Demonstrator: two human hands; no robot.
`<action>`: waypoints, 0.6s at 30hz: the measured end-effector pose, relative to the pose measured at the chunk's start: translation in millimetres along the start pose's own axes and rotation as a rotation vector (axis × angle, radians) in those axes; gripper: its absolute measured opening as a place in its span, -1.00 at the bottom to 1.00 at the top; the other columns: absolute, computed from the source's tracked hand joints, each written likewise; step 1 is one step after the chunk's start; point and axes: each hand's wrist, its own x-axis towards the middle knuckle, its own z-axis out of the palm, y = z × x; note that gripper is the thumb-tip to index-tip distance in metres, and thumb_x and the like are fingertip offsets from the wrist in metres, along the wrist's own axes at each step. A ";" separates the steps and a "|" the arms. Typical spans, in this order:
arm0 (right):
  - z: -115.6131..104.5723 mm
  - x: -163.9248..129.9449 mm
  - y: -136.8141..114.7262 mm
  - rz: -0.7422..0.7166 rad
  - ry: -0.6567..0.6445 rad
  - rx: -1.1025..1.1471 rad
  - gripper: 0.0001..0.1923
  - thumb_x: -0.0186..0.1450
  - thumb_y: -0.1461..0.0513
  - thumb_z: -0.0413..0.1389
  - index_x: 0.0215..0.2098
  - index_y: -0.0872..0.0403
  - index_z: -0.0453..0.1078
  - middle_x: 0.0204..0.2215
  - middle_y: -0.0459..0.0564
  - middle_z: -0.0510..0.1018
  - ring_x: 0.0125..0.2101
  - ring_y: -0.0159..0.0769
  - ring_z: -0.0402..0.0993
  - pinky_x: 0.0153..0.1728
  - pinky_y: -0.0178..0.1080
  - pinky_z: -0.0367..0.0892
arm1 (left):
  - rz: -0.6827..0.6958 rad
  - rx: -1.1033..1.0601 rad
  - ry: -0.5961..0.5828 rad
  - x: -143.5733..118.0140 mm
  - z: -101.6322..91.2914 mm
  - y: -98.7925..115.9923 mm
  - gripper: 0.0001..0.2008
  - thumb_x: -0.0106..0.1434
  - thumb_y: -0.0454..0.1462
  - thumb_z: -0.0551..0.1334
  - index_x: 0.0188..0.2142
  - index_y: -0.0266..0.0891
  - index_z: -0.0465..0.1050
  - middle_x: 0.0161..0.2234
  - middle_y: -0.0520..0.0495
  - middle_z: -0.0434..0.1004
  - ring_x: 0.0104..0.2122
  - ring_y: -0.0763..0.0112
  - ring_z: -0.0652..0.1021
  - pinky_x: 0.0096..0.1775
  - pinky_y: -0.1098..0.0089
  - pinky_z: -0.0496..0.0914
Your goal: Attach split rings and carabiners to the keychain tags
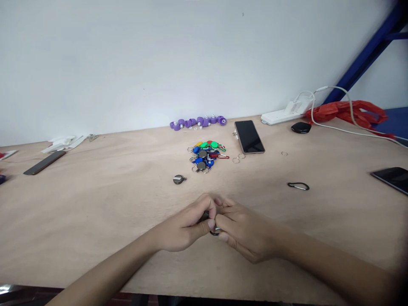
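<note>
Both hands meet at lower centre of the frame, forearms angling in: left hand [186, 227] and right hand [245, 231] pinch one small dark round reel [213, 226], metal ring showing, above the smooth plywood table [95, 212]

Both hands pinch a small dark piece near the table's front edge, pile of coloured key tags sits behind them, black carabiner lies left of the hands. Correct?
Not quite. In the head view the black carabiner lies to the right of the hands, not the left. The rest holds: left hand and right hand pinch a small dark piece together, and the pile of coloured key tags sits behind them on the table.
</note>
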 end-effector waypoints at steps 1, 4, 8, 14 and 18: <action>0.4 -0.1 0.2 0.000 -0.005 -0.009 -0.80 0.38 0.26 -0.20 -0.31 0.08 0.21 -0.34 0.07 0.44 -0.23 -0.15 0.30 -0.09 0.01 0.25 | -0.006 -0.050 -0.006 0.1 -0.1 -0.7 -0.90 0.41 -0.30 0.03 -0.30 -0.20 0.18 0.07 -0.19 0.25 0.01 0.25 0.34 -0.05 0.23 0.33; 1.7 -1.1 0.5 0.008 -0.008 -0.028 -0.78 0.39 0.25 -0.21 -0.32 0.08 0.23 -0.37 0.05 0.45 -0.29 -0.18 0.30 -0.12 -0.01 0.24 | -0.035 -0.196 -0.027 0.5 -1.2 -3.4 -0.88 0.39 -0.26 0.08 -0.31 -0.21 0.19 0.03 -0.18 0.25 -0.16 0.35 0.38 -0.17 0.31 0.33; 3.0 -3.2 -0.6 0.025 -0.014 -0.064 -0.78 0.38 0.24 -0.18 -0.33 0.09 0.24 -0.39 0.05 0.46 -0.34 -0.19 0.30 -0.18 -0.05 0.20 | -0.107 -0.333 -0.057 2.0 -1.6 -8.6 -0.80 0.35 -0.19 0.16 -0.34 -0.22 0.19 -0.30 -0.01 0.28 -0.39 0.48 0.35 -0.31 0.40 0.27; 1.2 -2.8 1.2 0.046 -0.043 -0.076 -0.75 0.40 0.24 -0.19 -0.30 0.10 0.28 -0.37 0.04 0.49 -0.35 -0.21 0.31 -0.23 -0.11 0.09 | -0.115 -0.428 0.007 5.7 0.0 -14.9 -0.75 0.29 -0.17 0.23 -0.38 -0.24 0.21 -0.40 0.02 0.29 -0.39 0.45 0.38 -0.31 0.40 0.25; 0.3 -1.5 7.4 0.059 -0.031 -0.080 -0.71 0.44 0.23 -0.21 -0.33 0.09 0.28 -0.43 -0.04 0.48 -0.44 -0.30 0.28 -0.27 -0.17 0.04 | -0.094 -0.389 0.048 7.3 -2.3 -13.6 -0.75 0.29 -0.17 0.24 -0.38 -0.24 0.20 -0.42 0.01 0.32 -0.38 0.44 0.38 -0.30 0.40 0.23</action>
